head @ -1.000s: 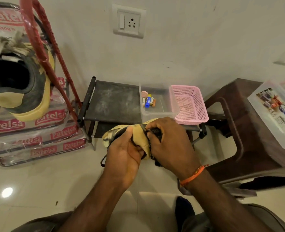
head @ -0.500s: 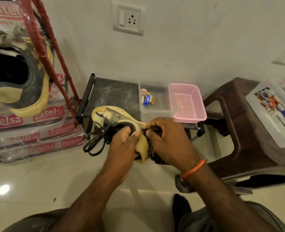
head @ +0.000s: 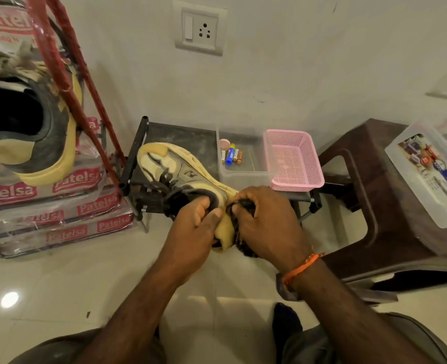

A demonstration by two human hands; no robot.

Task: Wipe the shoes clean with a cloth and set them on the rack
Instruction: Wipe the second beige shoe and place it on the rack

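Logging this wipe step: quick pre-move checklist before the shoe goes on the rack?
1. Left hand grips the grey-and-yellow laced sneaker at its collar: ok.
2. Right hand holds the dark cloth against the heel: ok.
3. Heel wiped clean: cannot tell.
4. Bare space on the low black metal rack beside the clear plastic bin: ok.
5. Loose laces clear of the rack frame: not ok.

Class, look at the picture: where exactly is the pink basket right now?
In the head view the pink basket sits right of centre on the dark low rack, beside the clear battery box, with the brown stool to its right.
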